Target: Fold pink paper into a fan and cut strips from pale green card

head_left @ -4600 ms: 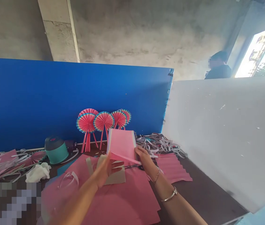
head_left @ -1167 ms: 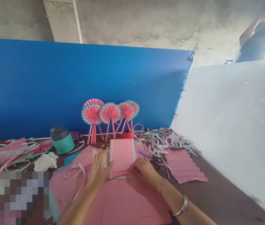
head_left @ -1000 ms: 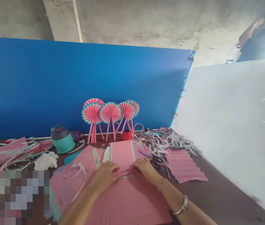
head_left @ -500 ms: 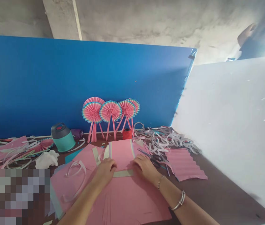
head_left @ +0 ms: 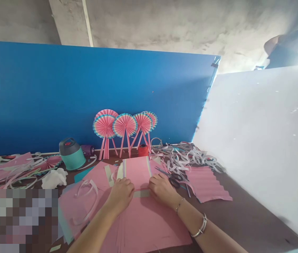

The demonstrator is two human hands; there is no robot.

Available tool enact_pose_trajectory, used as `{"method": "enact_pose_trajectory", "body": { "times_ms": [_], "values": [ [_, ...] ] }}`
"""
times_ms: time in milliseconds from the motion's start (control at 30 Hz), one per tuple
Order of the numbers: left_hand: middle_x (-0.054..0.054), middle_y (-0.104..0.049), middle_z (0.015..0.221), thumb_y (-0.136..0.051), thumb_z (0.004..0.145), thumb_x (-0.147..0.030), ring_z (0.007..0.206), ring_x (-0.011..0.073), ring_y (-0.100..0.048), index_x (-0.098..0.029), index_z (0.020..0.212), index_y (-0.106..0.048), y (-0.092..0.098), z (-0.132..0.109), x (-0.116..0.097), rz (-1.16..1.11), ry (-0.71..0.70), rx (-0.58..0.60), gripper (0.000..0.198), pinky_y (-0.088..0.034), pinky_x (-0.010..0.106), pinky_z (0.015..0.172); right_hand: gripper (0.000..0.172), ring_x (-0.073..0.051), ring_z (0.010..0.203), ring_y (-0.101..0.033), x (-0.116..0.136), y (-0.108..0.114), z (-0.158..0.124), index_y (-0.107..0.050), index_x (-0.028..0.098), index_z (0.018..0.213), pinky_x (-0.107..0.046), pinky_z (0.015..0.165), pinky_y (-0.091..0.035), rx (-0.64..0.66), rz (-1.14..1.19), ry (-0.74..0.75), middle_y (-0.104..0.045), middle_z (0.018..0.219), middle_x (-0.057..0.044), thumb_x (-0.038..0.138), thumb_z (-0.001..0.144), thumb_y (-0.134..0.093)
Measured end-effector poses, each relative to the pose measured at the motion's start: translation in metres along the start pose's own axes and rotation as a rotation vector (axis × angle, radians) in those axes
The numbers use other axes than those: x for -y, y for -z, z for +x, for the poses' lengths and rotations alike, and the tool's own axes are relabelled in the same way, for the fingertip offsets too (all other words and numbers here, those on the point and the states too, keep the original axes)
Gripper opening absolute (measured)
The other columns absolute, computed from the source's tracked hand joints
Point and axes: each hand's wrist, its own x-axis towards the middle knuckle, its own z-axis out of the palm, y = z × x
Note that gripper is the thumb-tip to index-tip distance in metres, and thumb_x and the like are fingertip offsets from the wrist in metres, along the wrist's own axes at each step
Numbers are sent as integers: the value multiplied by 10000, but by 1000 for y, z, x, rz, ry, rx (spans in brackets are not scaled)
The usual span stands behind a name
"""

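A pink sheet of paper (head_left: 136, 172) with pale and blue strips along its two sides lies in front of me. My left hand (head_left: 121, 191) has its fingers curled over the sheet's near left corner. Opposite it, my right hand (head_left: 162, 187) grips the near right corner, fingers bent together. Both thumbs are mostly hidden. Between the hands shows a pale green strip (head_left: 141, 193) just below the sheet's near edge. Underneath is a stack of larger pink paper (head_left: 151, 225). Scissors (head_left: 173, 180) with dark handles rest just beyond my right hand.
Several pink pleated paper fans (head_left: 125, 124) stand against a blue panel (head_left: 59, 95). A teal container (head_left: 72, 157) and a red spool (head_left: 143, 150) sit at the back. Curled paper strips (head_left: 191, 154) and a pleated pink sheet (head_left: 208, 184) lie right. Beyond the white panel (head_left: 265, 140) is a person (head_left: 286, 49).
My hands have drawn slightly closer together along the sheet's near edge, covering more of the green strip's ends. The fingers of my left hand are curled further in.
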Motion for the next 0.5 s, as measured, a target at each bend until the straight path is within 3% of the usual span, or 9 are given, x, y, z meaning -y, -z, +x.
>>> {"method": "enact_pose_trajectory", "body": {
  "times_ms": [267, 433, 500],
  "values": [
    [43, -642, 797, -381, 807, -103, 810, 206, -560, -188, 799, -635, -6, 2, 6, 32, -31, -33, 267, -355, 345, 726, 80, -178, 832, -478, -2, -6, 1, -577, 164, 811, -323, 722, -284, 3, 23, -57, -591, 851, -49, 151, 825, -498],
    [44, -639, 865, -321, 854, -119, 863, 213, -526, -192, 865, -614, -1, 1, 7, 17, -23, -65, 302, -343, 373, 811, 133, -187, 862, -478, -6, -7, -1, -567, 177, 822, -322, 753, -310, -132, 132, -33, -586, 853, -51, 176, 873, -443],
    [44, -636, 913, -314, 860, -116, 905, 212, -517, -204, 912, -603, 1, 0, 7, -4, -21, -132, 307, -325, 388, 870, 163, -190, 815, -493, -9, -9, -1, -566, 177, 798, -320, 732, -328, -207, 181, -55, -593, 796, -51, 172, 880, -425]
  ]
}}
